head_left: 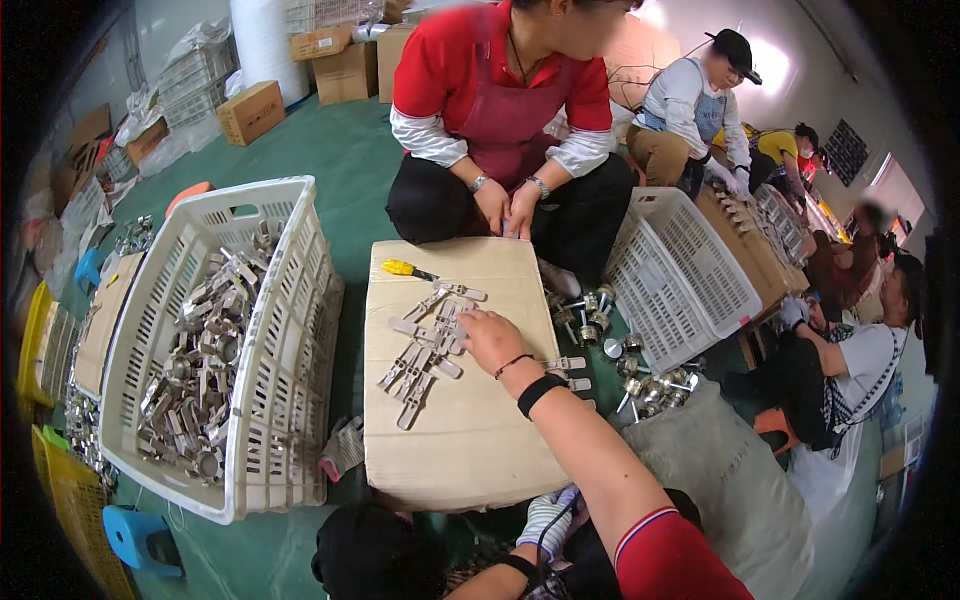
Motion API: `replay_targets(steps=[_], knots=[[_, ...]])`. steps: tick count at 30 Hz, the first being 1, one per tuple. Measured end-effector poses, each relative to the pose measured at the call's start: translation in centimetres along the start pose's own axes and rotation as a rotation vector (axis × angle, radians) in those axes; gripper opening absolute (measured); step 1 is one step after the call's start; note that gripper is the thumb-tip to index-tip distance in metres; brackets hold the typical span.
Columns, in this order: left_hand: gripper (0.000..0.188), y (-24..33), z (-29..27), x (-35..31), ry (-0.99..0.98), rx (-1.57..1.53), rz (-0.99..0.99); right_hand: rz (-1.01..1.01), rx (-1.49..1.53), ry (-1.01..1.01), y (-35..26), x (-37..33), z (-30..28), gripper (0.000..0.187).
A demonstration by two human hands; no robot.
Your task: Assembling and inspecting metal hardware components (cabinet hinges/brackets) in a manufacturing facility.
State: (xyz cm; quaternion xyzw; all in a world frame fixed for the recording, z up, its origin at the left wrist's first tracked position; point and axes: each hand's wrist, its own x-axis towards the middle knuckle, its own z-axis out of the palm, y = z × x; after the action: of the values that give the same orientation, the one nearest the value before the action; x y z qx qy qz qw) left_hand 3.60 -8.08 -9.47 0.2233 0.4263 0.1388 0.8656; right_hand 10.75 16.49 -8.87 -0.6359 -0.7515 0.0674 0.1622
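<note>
My bare right hand (490, 343) reaches across a cardboard-topped surface (430, 470), its fingers bent and closed at the edge of a loose pile of flat metal clips (415, 368). The fingertips seem to pinch one clip, mostly covered by the hand. My left hand (545, 522), in a white striped glove, is low by my lap at the near edge of the cardboard. A thin dark cord passes by it; its fingers are largely hidden. Beyond the pile lies a yellow-handled tool (408, 269). A few more clips (568, 372) lie by the right edge, partly behind my forearm.
Left stands a white plastic crate (285, 400) filled with metal parts (205, 365). Round metal fittings (655, 385) lie at right beside another white crate (675, 270) and a grey sack (715, 470). A person in red (500, 110) sits opposite; others work at far right. A blue stool (140, 538) stands lower left.
</note>
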Motion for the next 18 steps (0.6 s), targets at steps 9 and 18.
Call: replay_targets(steps=[9, 18], knots=[[0.033, -4.6, -2.3, 4.1, 0.121, 0.292, 0.264, 0.291, 0.925, 0.347, 3.0, -0.1, -4.8, 0.021], [0.029, -4.2, -2.1, 3.7, 0.206, 0.35, 0.364, 0.689, 1.089, 0.33, 11.5, -6.8, -5.4, 0.015]])
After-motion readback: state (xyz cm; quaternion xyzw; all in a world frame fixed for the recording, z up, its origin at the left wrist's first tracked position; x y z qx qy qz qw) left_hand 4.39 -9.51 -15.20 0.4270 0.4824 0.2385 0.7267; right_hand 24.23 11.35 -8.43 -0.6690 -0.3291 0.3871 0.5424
